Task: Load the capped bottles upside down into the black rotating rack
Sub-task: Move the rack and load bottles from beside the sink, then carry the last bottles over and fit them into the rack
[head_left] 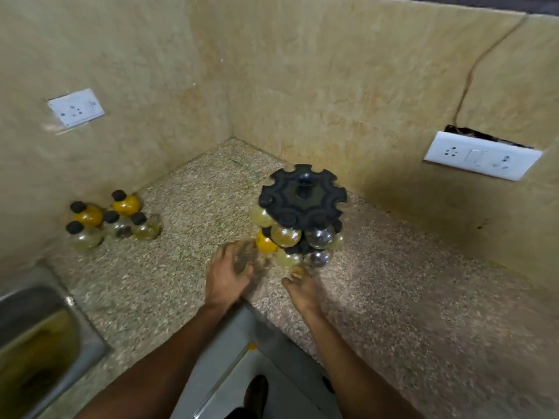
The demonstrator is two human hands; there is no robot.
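The left hand [231, 269] grips a blurred bottle [246, 255] just left of the black rack [302, 196]; the right hand [301, 287] nearby, grip unclear

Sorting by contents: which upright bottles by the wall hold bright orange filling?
The two rear black-capped round bottles; the front three look pale or clear.

A speckled granite bench [393, 297] fills the corner where two beige, marble-patterned walls [317, 86] meet. A white socket plate [76, 107] sits on the left wall, and a wider switch-and-socket plate [482, 155] hangs on the right wall below a dark gap and a long crack. A steel sink [36, 328] is sunk into the bench at lower left.
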